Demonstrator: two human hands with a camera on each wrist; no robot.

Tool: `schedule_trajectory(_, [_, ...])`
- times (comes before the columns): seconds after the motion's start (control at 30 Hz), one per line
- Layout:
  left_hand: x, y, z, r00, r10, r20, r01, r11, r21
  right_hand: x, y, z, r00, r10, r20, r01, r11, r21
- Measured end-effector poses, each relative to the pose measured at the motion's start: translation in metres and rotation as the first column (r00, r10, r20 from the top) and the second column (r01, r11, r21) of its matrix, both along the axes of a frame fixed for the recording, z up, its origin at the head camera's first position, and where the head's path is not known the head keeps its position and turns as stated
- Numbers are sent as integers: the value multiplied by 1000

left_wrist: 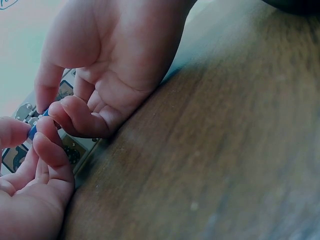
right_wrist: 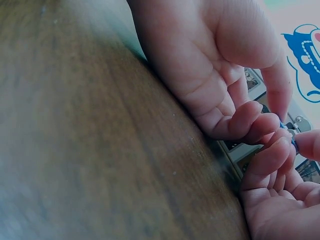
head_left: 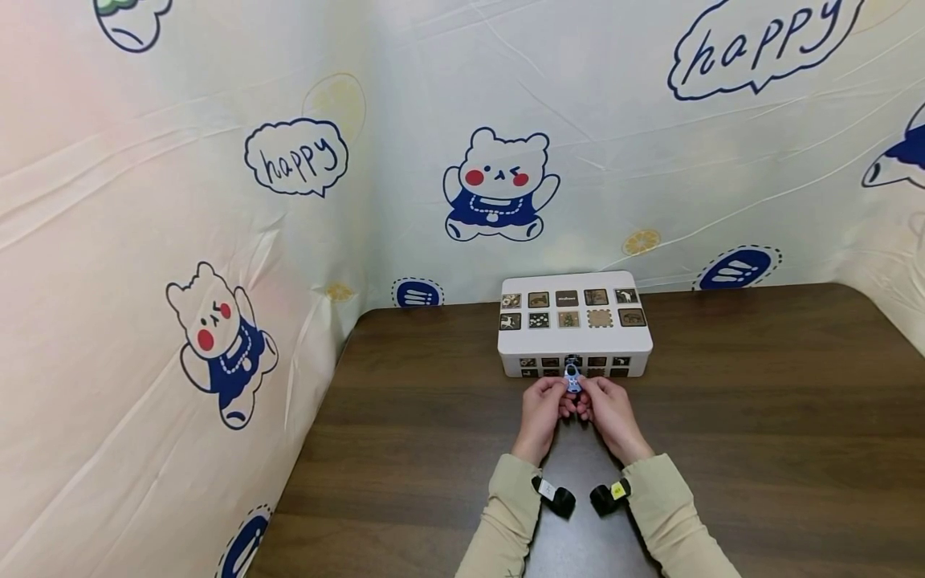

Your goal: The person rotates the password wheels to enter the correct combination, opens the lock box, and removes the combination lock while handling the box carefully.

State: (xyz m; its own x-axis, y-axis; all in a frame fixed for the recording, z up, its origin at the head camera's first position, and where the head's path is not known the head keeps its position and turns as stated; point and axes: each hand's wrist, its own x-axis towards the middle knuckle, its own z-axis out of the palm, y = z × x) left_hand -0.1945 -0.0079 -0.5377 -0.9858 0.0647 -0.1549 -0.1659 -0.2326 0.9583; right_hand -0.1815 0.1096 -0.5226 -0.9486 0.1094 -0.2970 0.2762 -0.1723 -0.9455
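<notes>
A small blue padlock [head_left: 573,380], with dials on its body, is at the front of a white box [head_left: 571,343]. Its shackle stands upright at the box's clasp [head_left: 573,360]; whether it is locked is too small to tell. My left hand [head_left: 540,417] pinches the lock's left side between thumb and fingers, while my right hand [head_left: 611,414] pinches its right side. In the left wrist view, fingertips cover most of the padlock [left_wrist: 32,132]. The right wrist view shows only blue edges of it between the fingers.
The box has a closed lid with rows of small dark picture squares. It stands at the back of a brown wooden table [head_left: 405,425], near a pale cloth [head_left: 405,160] printed with bears. Black wrist cameras [head_left: 556,498] sit by both sleeves.
</notes>
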Motion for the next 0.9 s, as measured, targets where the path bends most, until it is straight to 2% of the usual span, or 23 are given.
schedule_trajectory(0.43, [0, 0, -1, 1000, -3, -3, 3, 1000, 7, 2, 1, 3, 1000, -2, -6, 2, 999, -51])
schedule_trajectory(0.9, [0, 1, -1, 1000, 3, 5, -4, 1000, 7, 1, 1, 1, 1000, -11, 8, 11, 999, -37])
